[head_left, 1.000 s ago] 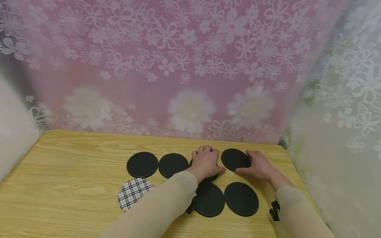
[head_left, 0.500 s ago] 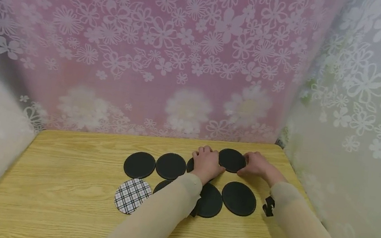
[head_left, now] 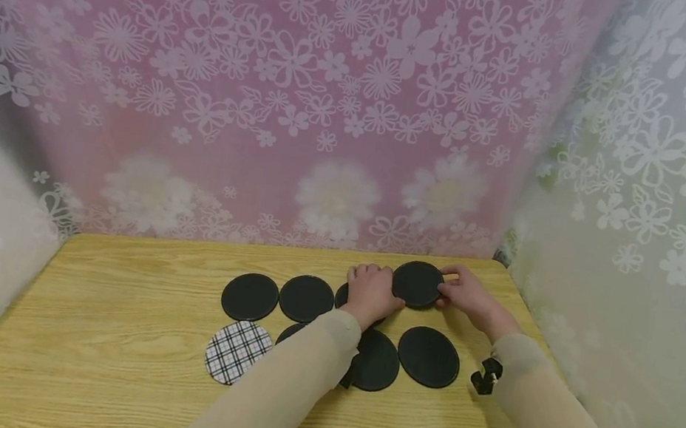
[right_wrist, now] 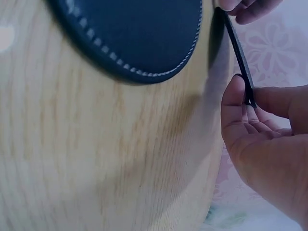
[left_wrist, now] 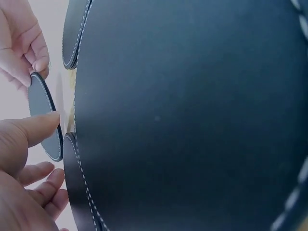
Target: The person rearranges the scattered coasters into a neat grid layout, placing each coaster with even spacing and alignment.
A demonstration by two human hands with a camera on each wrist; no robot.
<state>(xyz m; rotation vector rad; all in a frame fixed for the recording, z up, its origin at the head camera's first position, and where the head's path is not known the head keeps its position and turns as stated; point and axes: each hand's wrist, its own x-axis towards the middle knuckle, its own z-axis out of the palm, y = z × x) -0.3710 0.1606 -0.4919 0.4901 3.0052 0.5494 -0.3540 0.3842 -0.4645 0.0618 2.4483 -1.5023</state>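
Note:
My right hand [head_left: 471, 300] pinches the right edge of a round black coaster [head_left: 418, 284] at the far right of the back row. In the right wrist view this coaster [right_wrist: 239, 53] stands raised off the wood, thumb on one face and fingers on the other. My left hand [head_left: 369, 294] lies over the neighbouring black coaster [head_left: 341, 296], partly hiding it. In the left wrist view the left thumb [left_wrist: 41, 127] reaches across the raised coaster's edge, while the other fingers are beside a lower coaster [left_wrist: 79, 187]. White stitching runs round the coasters.
Two more black coasters [head_left: 306, 298] lie left in the back row. The front row has a checked white coaster [head_left: 237, 352] at left and black coasters [head_left: 429, 357] to its right, one partly under my left sleeve. Flowered curtains [head_left: 333, 190] border the wooden table [head_left: 96, 325].
The right hand slid the far-right coaster left to the left hand, then took a pinch on its right edge and raised it. The left hand stayed nearly in place.

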